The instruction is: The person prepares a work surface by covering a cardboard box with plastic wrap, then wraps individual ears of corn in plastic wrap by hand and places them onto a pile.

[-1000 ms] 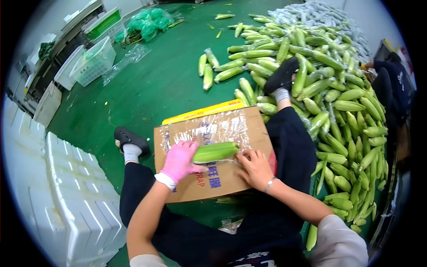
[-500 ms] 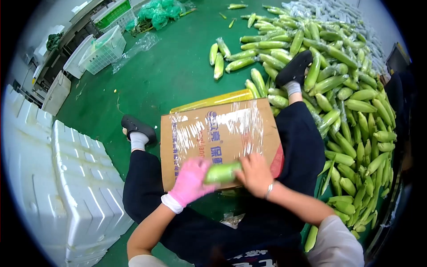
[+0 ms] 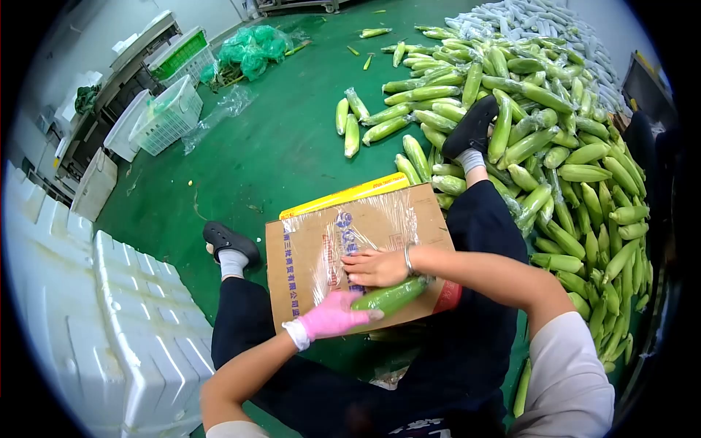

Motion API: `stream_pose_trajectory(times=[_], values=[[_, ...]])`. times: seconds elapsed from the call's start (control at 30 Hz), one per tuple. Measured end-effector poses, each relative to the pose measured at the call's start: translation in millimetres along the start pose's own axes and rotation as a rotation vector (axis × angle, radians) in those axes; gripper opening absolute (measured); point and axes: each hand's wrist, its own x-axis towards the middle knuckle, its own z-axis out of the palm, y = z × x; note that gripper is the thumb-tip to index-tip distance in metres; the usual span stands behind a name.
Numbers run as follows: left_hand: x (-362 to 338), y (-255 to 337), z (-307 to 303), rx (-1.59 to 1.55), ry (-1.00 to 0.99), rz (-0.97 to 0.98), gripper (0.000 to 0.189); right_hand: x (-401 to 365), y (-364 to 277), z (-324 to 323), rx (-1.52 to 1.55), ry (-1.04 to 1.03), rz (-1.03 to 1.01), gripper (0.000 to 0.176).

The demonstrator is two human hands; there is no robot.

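A cardboard box [image 3: 307, 270] with clear film over its top lies between the person's legs. My left hand [image 3: 337, 316], in a pink glove, is closed on the lower left end of a green corn cob [image 3: 392, 296] above the box's near edge. My right hand [image 3: 376, 267], bare and with a bracelet at the wrist, lies flat on the film beyond the cob, its fingers pointing left. A yellow box edge [image 3: 347, 195] shows behind the cardboard box.
Many corn cobs [image 3: 540, 139] are heaped at the right, and whitish wrapped ones [image 3: 540, 22] lie behind them. White foam boxes [image 3: 146, 321] stand at the left. White baskets [image 3: 169, 117] and green netting [image 3: 254, 50] are at the back left.
My right hand has let go of the cob and moved left onto the film. The cob, held by my left hand, has shifted right and now slants up to the right.
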Motion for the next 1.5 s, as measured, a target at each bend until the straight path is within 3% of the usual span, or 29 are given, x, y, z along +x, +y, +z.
stream_pose_trajectory(times=[0.03, 0.1, 0.23, 0.3, 0.4, 0.47, 0.5, 0.53, 0.6, 0.63, 0.67, 0.73, 0.77, 0.83, 0.87, 0.9, 0.93, 0.97, 1.03, 1.1, 1.13, 1.17, 1.2, 1.23, 1.3, 1.37, 1.43, 1.47, 1.5], values=[[-10, 11, 0, -0.095, -0.203, -0.275, 0.065, -5, -4, 14, -0.075, 0.152, -0.002, 0.063], [-40, 7, 26, -0.785, -0.442, -0.635, 0.060, -13, -3, 44, -0.255, 0.427, -0.098, 0.062], [-94, -19, 87, -0.503, -0.605, -0.705, 0.065, -17, -11, 60, -0.374, 0.646, -0.118, 0.062], [-108, -22, 91, -0.532, -0.621, -0.765, 0.052, -15, -11, 61, -0.360, 0.688, -0.108, 0.062], [-119, -26, 109, -0.127, -0.731, -0.458, 0.056, -40, -28, 63, -0.329, 0.732, -0.137, 0.053], [-106, 31, 80, 0.053, -0.750, -0.561, 0.057, -83, -62, 80, 0.050, 0.778, -0.145, 0.038], [-113, 26, 75, -0.036, -0.532, -0.528, 0.058, -108, -74, 91, 0.247, 0.633, 0.040, 0.030], [-111, 47, 63, -0.041, -0.311, -0.492, 0.061, -120, -74, 122, 0.467, 0.735, 0.053, 0.029], [-92, 79, 52, 0.009, 0.017, -0.288, 0.061, -150, -106, 147, 1.542, 0.835, 0.358, 0.033], [-83, 85, 55, 0.043, 0.131, -0.154, 0.059, -161, -121, 149, 1.789, 1.020, 0.481, 0.024], [-71, 100, 67, 0.097, 0.378, 0.196, 0.030, -164, -125, 155, 1.954, 1.191, 0.487, 0.023], [-44, 129, 97, -0.036, 0.624, 0.341, 0.036, -160, -130, 158, 2.273, 1.414, 0.478, 0.020], [-31, 131, 115, -0.096, 0.731, 0.443, 0.037, -156, -130, 160, 2.287, 1.353, 0.519, 0.019], [0, 142, 140, -0.140, 0.603, 0.811, 0.033, -156, -115, 146, 2.413, 1.322, 0.445, 0.020], [7, 138, 158, 0.109, 0.545, 0.812, 0.037, -159, -94, 143, 2.491, 1.405, 0.204, 0.025], [33, 158, 173, 0.159, 0.665, 1.025, 0.032, -170, -80, 119, 2.507, 1.451, 0.058, 0.027], [56, 133, 189, 0.082, 0.689, 1.096, 0.065, -179, -66, 105, 2.461, 1.446, -0.036, 0.026], [77, 131, 185, 0.082, 0.695, 1.106, 0.065, -183, -54, 93, 2.420, 1.437, -0.134, 0.026], [116, 143, 158, 0.373, 0.612, 0.819, 0.068, -178, -12, 77, 2.543, 1.236, -0.211, 0.023], [178, 166, 121, 0.190, 0.638, 0.725, 0.066, -152, 97, 73, 1.788, 1.498, -1.013, 0.024], [198, 161, 104, 0.174, 0.728, 0.753, 0.062, -179, 125, 17, 2.119, 1.783, 0.007, 0.027], [205, 160, 92, 0.208, 0.842, 0.598, 0.057, -208, 112, -63, 1.932, 2.074, 0.110, 0.029], [198, 164, 77, 0.097, 0.863, 0.573, 0.053, -225, 157, -99, 1.665, 2.206, -0.101, 0.027], [193, 154, 66, -0.010, 0.827, 0.516, 0.050, -255, 178, -149, 1.656, 2.262, -0.038, 0.033], [173, 130, 56, -0.063, 0.811, 0.395, 0.045, -310, 228, -216, 1.756, 2.304, -0.235, 0.060], [143, 99, 51, -0.159, 0.818, 0.286, 0.040, -342, 186, -236, 1.435, 2.242, 0.071, 0.063], [104, 57, 46, -0.254, 0.884, 0.151, 0.035, -376, 200, -202, 0.541, 1.988, 0.886, 0.060], [87, 42, 44, -0.323, 0.910, 0.076, 0.030, -403, 230, -170, 0.084, 1.868, 1.121, 0.058], [57, 80, 48, -0.491, 0.885, -0.222, 0.018, -432, 260, -133, -0.363, 1.676, 1.306, 0.057]])
